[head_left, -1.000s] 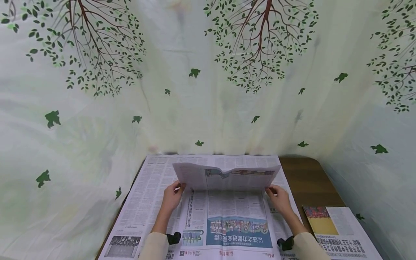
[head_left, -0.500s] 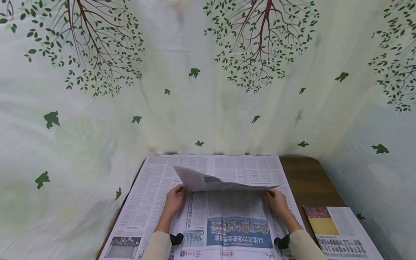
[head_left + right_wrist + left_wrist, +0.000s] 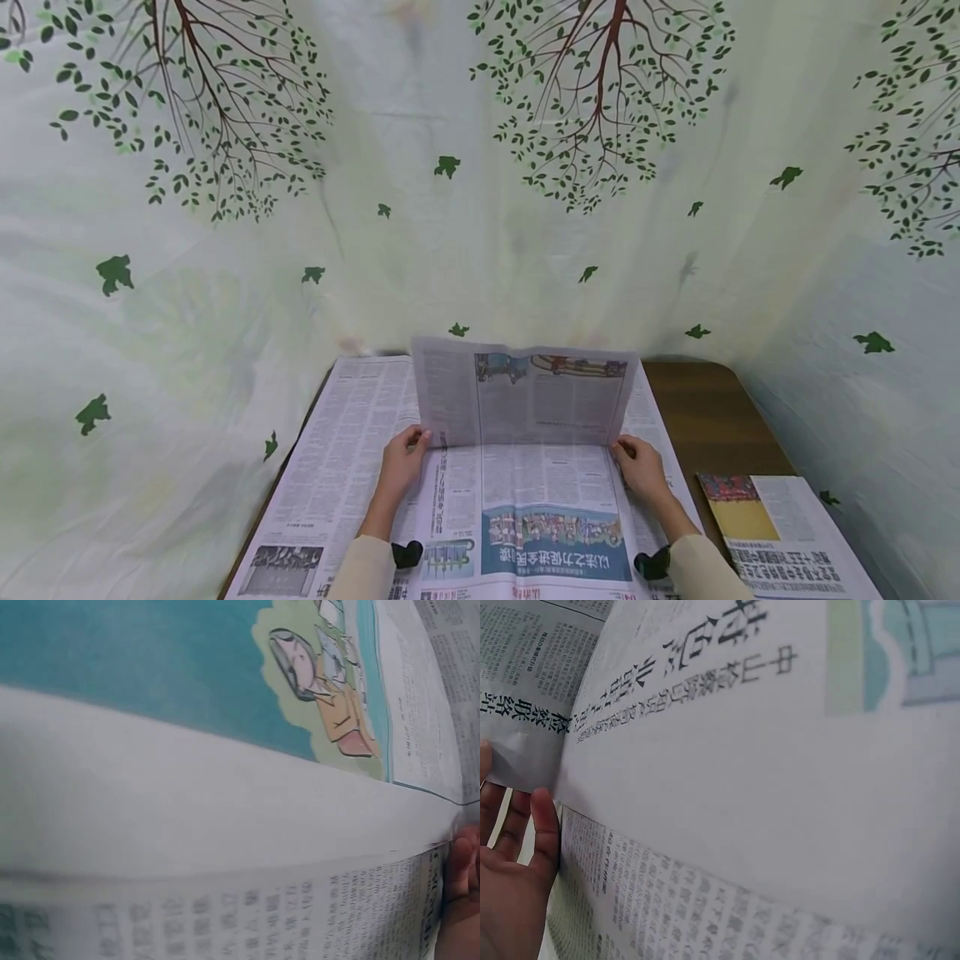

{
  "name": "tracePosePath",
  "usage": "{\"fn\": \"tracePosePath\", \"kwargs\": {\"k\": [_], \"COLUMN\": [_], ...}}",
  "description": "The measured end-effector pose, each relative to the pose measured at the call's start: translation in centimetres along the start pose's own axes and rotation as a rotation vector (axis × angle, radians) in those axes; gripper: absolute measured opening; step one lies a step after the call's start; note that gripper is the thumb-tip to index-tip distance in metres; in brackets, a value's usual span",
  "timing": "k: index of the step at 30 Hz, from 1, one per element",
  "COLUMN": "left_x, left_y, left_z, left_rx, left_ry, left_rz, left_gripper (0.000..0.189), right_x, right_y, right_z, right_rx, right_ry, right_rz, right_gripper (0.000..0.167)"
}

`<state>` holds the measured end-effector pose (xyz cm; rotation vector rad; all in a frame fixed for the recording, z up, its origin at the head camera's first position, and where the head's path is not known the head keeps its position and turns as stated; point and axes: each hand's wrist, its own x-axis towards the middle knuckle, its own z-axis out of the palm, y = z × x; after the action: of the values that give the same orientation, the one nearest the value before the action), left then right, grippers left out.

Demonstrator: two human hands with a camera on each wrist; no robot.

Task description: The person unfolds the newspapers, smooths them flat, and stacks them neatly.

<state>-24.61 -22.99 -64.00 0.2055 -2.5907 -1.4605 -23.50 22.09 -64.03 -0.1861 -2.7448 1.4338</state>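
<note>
A newspaper sheet (image 3: 551, 479) lies bent across its middle, the near part low and the far part standing up. My left hand (image 3: 402, 462) pinches the sheet's left edge at the bend. On the opposite edge, at about the same height, my right hand (image 3: 643, 471) holds it between thumb and fingers. From the left wrist view, the left hand's fingers (image 3: 546, 825) show at the paper's edge beside the crease. Only part of the right hand's fingers (image 3: 461, 859) appears at the right rim of the right wrist view.
More newspaper (image 3: 360, 417) is spread flat beneath, covering most of the brown table (image 3: 712, 417). A folded paper (image 3: 787, 533) with a red and yellow picture lies at the right. A curtain (image 3: 510, 275) printed with trees and leaves hangs behind the table.
The far part of the newspaper sagged low half a second ago and now stands upright, its top edge higher than before. Both hands keep their hold at the side edges and have barely moved.
</note>
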Motion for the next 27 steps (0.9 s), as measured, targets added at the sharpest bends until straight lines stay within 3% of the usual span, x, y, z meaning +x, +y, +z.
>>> {"fn": "tracePosePath", "kwargs": {"k": [13, 21, 27], "left_x": [0.13, 0.08, 0.02], "left_y": [-0.65, -0.28, 0.03], "left_z": [0.38, 0.66, 0.71], "left_rx": [0.049, 0.073, 0.075], "left_ry": [0.008, 0.047, 0.045], "left_rz": [-0.013, 0.0, -0.025], "left_gripper": [0.016, 0.014, 0.015], "right_x": [0.7, 0.7, 0.59], "right_y": [-0.15, -0.11, -0.19], "right_z": [0.08, 0.18, 0.07], "right_rx": [-0.078, -0.081, -0.087], "right_ry": [0.0, 0.004, 0.002], "right_rz": [-0.015, 0.012, 0.003], "right_gripper": [0.026, 0.028, 0.027]}}
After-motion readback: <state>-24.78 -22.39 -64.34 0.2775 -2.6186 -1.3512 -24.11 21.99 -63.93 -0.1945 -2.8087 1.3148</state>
